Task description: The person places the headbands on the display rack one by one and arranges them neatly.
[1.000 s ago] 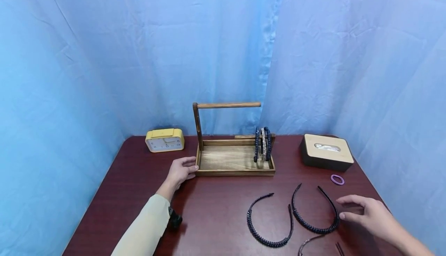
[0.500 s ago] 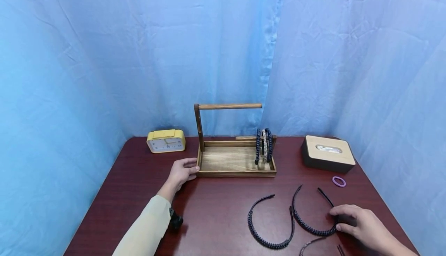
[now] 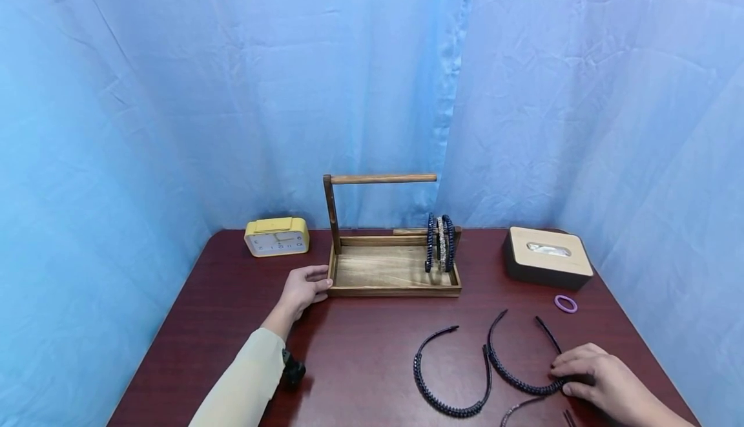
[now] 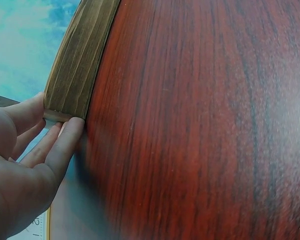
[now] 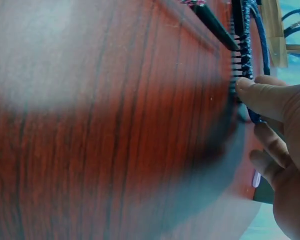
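Observation:
A wooden headband stand (image 3: 372, 291) with a tray base and crossbars stands mid-table. My left hand (image 3: 303, 288) holds its left end, thumb at the front corner; in the left wrist view several fingers touch the end wall (image 4: 70, 70). Several headbands (image 3: 440, 246), dark and glittery, hang on the stand's lower bar at the right. My right hand (image 3: 601, 378) pinches the right side of a black beaded headband (image 3: 517, 382) lying on the table. In the right wrist view the thumb presses on its beaded band (image 5: 246, 55), with fingers on the other side. Another black headband (image 3: 447, 407) lies to its left.
A glittery headband (image 3: 517, 406) and thin dark tips (image 3: 568, 417) show at the front edge of view. A purple ring (image 3: 566, 303) lies before a tissue box (image 3: 549, 259) at right. A yellow clock (image 3: 278, 236) stands back left. Blue curtains (image 3: 372, 78) surround the table.
My right hand has moved left and down onto the right black headband, and its fingers have closed on the band. My left hand has stayed at the stand's end.

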Demonstrator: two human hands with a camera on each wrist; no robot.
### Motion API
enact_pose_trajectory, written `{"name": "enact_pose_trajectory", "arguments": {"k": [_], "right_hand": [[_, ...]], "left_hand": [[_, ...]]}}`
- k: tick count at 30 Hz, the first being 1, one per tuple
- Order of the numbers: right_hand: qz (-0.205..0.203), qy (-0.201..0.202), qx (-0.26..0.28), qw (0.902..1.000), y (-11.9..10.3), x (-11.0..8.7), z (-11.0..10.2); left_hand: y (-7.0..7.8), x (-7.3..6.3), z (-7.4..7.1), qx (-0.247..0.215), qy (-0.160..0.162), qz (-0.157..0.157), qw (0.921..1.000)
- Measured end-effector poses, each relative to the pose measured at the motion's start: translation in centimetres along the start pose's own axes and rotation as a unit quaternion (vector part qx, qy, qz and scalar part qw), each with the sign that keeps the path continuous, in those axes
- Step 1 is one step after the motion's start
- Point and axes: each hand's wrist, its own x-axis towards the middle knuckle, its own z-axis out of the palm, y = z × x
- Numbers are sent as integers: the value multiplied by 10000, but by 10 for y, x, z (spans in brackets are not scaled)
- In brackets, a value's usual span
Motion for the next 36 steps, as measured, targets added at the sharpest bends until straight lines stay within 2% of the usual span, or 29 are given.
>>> {"name": "enact_pose_trajectory", "arguments": {"k": [4,11,16,20,23,25,28,32,36], "right_hand": [[-333,306,-171,9988,-2,3,3],[-468,448,-305,9974,-11,12,-1],[-208,324,-500,9980,-22,21,-8],[146,-119,-531,9984,-31,30,-15],[201,-378,-525,9977,-37,38,-20],[144,-372,-378,9985,-40,43,-22],[139,-64,-78,9999,-44,51,-26],[672,481,366,9959,-50,61,-32],[1570,851,502,9826,-54,70,-42]], "left_hand": [[-1,0,-1,17,-8,-5,10000],[1,-1,-2,0,27,-9,10000],[0,-1,-1,17,9,-10,10000],[-1,-1,0,45,-21,32,10000],[-1,-1,-1,66,-27,53,10000],[-2,-1,-1,81,-34,46,10000],[-1,-1,-1,95,-29,42,9999],[0,-1,-1,165,1,100,9998],[0,-1,-1,216,16,89,9997]]}}
